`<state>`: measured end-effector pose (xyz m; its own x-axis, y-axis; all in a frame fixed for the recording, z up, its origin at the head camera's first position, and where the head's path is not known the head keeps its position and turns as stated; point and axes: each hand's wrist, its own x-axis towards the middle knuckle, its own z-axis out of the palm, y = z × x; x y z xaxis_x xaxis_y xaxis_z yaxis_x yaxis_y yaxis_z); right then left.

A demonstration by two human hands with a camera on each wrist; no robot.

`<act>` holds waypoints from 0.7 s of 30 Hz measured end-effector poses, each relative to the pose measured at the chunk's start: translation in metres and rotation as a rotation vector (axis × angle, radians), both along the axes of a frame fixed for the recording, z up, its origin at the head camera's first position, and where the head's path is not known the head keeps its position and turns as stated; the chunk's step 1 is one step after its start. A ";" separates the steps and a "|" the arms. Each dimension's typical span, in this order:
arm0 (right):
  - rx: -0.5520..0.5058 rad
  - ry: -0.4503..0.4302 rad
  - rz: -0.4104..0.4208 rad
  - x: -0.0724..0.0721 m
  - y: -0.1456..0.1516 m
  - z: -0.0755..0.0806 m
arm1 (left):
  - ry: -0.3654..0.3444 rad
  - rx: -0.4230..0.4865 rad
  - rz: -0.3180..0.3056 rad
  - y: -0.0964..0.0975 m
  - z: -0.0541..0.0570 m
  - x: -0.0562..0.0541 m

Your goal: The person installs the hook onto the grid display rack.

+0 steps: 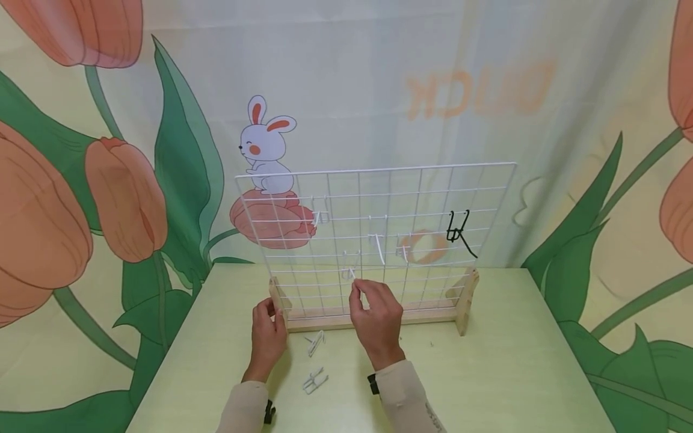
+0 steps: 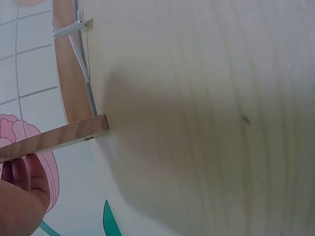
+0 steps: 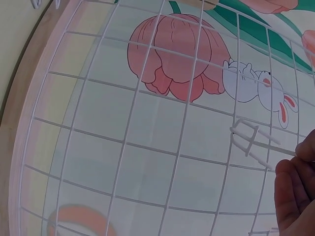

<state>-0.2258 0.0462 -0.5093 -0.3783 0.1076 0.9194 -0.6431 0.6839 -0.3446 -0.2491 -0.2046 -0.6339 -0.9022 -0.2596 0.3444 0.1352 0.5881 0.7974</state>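
A white wire grid panel (image 1: 379,170) stands in a wooden base (image 1: 319,325). Low on the grid, left of its middle, is a white metal hook (image 1: 348,274). My right hand (image 1: 377,319) pinches the projecting prong of that hook between thumb and fingertips; the right wrist view shows this hook (image 3: 252,140) against the wires beside the fingers. At the left end, my left hand (image 1: 267,340) grips the base's wooden side piece (image 1: 275,293). In the left wrist view, bent fingers (image 2: 37,172) touch that piece, and the thumb is hidden.
More white hooks (image 1: 380,248) and a black hook (image 1: 457,234) hang on the grid. Two loose white hooks, one nearer the base (image 1: 316,343) and one nearer the front (image 1: 314,382), lie on the table (image 1: 178,379). A printed curtain (image 1: 346,90) hangs behind.
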 end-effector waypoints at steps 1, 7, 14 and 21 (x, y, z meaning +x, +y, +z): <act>0.006 0.003 -0.002 0.000 0.000 0.000 | -0.002 0.000 0.002 0.000 0.000 0.000; 0.030 0.023 -0.014 -0.001 -0.002 -0.001 | 0.002 -0.007 0.006 0.000 -0.001 -0.002; 0.001 -0.030 -0.005 0.002 -0.004 -0.006 | 0.010 0.003 0.011 0.001 0.000 -0.001; -0.060 -0.077 0.011 0.005 -0.005 -0.011 | -0.020 0.023 0.022 0.003 0.002 0.001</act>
